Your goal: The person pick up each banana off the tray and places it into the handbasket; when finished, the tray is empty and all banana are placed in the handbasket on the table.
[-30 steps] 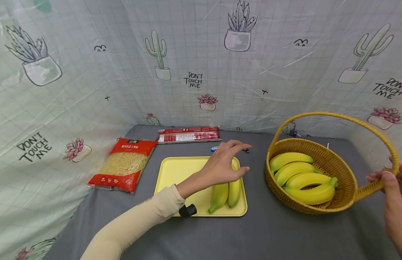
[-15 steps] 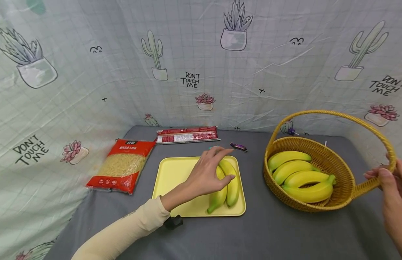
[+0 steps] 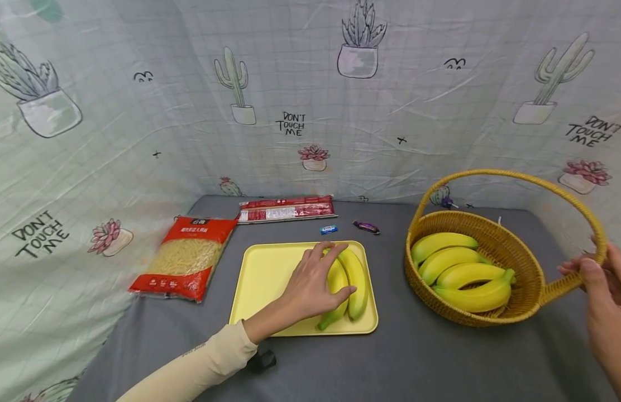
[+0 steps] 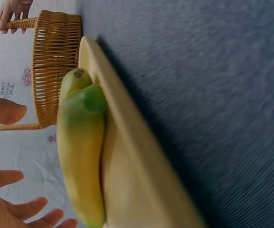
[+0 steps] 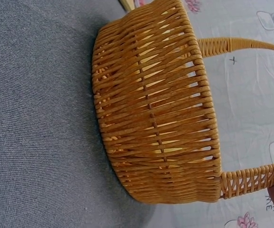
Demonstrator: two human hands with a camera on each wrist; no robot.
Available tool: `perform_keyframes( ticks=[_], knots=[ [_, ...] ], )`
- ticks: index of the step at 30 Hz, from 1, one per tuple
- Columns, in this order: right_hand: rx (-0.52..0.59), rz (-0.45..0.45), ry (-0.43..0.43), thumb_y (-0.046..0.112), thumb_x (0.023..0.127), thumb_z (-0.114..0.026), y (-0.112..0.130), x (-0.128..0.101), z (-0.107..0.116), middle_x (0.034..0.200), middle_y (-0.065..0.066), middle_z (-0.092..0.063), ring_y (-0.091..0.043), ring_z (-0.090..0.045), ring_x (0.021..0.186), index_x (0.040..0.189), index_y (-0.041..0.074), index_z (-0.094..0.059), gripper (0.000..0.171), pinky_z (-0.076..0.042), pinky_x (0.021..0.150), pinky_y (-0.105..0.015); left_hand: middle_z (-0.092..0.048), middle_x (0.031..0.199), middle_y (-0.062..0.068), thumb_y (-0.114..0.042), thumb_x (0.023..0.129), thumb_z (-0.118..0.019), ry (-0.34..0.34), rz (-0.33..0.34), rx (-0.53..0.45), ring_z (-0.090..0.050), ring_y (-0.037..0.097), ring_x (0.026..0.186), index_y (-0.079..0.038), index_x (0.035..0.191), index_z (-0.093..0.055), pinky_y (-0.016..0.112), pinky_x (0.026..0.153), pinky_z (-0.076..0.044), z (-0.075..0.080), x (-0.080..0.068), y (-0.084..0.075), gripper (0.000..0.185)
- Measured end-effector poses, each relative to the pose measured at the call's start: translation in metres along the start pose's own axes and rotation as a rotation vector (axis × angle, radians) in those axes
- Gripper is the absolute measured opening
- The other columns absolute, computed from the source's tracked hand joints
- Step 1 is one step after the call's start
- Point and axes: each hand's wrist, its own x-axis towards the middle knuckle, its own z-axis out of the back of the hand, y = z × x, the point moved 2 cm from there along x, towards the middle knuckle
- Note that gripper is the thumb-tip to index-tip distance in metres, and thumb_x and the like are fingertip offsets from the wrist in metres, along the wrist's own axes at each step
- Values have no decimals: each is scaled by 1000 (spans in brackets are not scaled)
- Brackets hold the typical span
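My left hand (image 3: 313, 285) hovers above the left banana (image 3: 334, 317) on a yellow tray (image 3: 262, 279), thumb and fingers spread apart. In the left wrist view a gap shows between the fingers and that banana (image 4: 82, 156). A second banana (image 3: 358, 285) lies right beside it, near the tray's right rim. At the far right my right hand (image 3: 604, 301) grips the handle of a wicker basket (image 3: 471, 321). Inside it lie several bananas (image 3: 473, 293), side by side toward the left. The right wrist view shows the basket's woven wall (image 5: 155, 114), with the hand mostly cut off.
A red bag of pasta (image 3: 185, 257) lies left of the tray. Behind the tray are a long red packet (image 3: 286, 210), a small blue wrapped sweet (image 3: 328, 229) and a purple one (image 3: 366, 226). A patterned curtain (image 3: 416, 100) encloses the grey table.
My left hand has moved left and down from over the right side of the tray to over the left banana, uncovering the sweets behind. The right hand keeps its grip on the handle.
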Motion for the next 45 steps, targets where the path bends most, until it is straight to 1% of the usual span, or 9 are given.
perform_keyframes(
  ticks=[5, 9, 14, 18, 22, 26, 32, 39, 45],
  knots=[
    [12, 1, 2, 5, 111, -49, -1, -1, 0, 104, 16, -61, 4, -62, 94, 153, 9, -56, 43, -45, 85, -7, -50, 150, 13, -51, 85, -79, 17, 25, 6, -54, 32, 116, -19, 156, -52, 47, 90, -50, -8, -8, 4, 82],
    [17, 9, 4, 6, 111, -49, -1, 0, -1, 104, 14, -61, 2, -62, 94, 153, 9, -56, 42, -45, 85, -7, -47, 153, 15, -55, 85, -78, 41, 50, 9, -53, 31, 118, -21, 157, -52, 47, 92, -50, -16, -14, 8, 84],
    [8, 11, 7, 6, 112, -48, -1, 1, -1, 104, 13, -60, 2, -62, 95, 151, 9, -57, 41, -44, 86, -6, -44, 155, 17, -55, 85, -79, 35, 39, 33, -53, 32, 116, -18, 155, -54, 47, 91, -50, -20, -19, 11, 83],
    [10, 14, 8, 5, 112, -48, 1, 2, -1, 103, 13, -61, 2, -62, 94, 150, 8, -58, 40, -44, 85, -6, -43, 154, 19, -48, 85, -80, 33, 23, 40, -54, 35, 117, -16, 154, -55, 49, 90, -51, -18, -19, 15, 80],
    [14, 17, -6, 5, 112, -48, 3, 2, -1, 104, 15, -61, 4, -62, 94, 151, 8, -57, 41, -45, 85, -6, -44, 152, 20, -37, 83, -80, 35, 21, 36, -55, 35, 116, -15, 153, -56, 49, 81, -54, -13, -19, 18, 77],
    [9, 14, -7, 6, 112, -48, 2, 1, -1, 104, 16, -60, 5, -62, 94, 152, 9, -56, 41, -44, 84, -6, -44, 152, 20, -30, 80, -77, 46, 59, 35, -56, 33, 114, -17, 153, -56, 47, 70, -53, -8, -22, 23, 77],
    [0, 11, 3, 7, 112, -48, 1, 2, 0, 103, 16, -60, 6, -62, 94, 149, 8, -59, 39, -44, 84, -5, -45, 151, 17, -22, 77, -74, 50, 101, 34, -58, 33, 117, -18, 152, -57, 47, 67, -53, -3, -28, 31, 77],
    [-5, 9, 0, 9, 112, -47, 0, 1, 0, 105, 18, -59, 7, -61, 94, 153, 9, -56, 41, -44, 84, -5, -48, 148, 16, -14, 76, -72, 42, 124, 34, -62, 27, 93, -16, 151, -58, 42, 62, -49, 1, -31, 39, 77],
    [1, 5, -5, 6, 112, -47, 1, -1, 0, 106, 18, -60, 6, -61, 95, 153, 9, -56, 42, -44, 85, -6, -53, 141, 14, -14, 77, -74, 10, 139, 61, -62, 26, 90, -15, 147, -62, 41, 64, -50, 5, -32, 45, 71]
  ],
)
